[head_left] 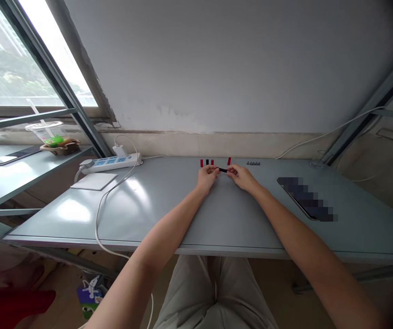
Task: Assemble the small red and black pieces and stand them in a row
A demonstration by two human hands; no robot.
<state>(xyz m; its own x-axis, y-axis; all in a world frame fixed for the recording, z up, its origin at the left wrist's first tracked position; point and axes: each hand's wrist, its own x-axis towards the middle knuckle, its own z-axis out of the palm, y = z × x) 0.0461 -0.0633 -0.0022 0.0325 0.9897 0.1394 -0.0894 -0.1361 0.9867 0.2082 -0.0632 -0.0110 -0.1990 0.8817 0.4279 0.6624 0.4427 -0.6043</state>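
Now both hands pinch a short black rod (223, 170) in the air over the desk, L hand (207, 177) at one end, R hand (240, 178) at the other, just below red & black pegs (207, 162), w/ tiny gray bolts (253, 163) nearby on the gray desk (148, 214).

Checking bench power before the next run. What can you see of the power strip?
The power strip is a long white bar, plastic by its look, with blue socket panels along its top. It lies flat and slightly angled on the grey tabletop, near the wall. A white charger stands plugged in near its right end, and a white cable runs from the charger across the tabletop. A rounded grey part sits at its left end, where a cord leaves.
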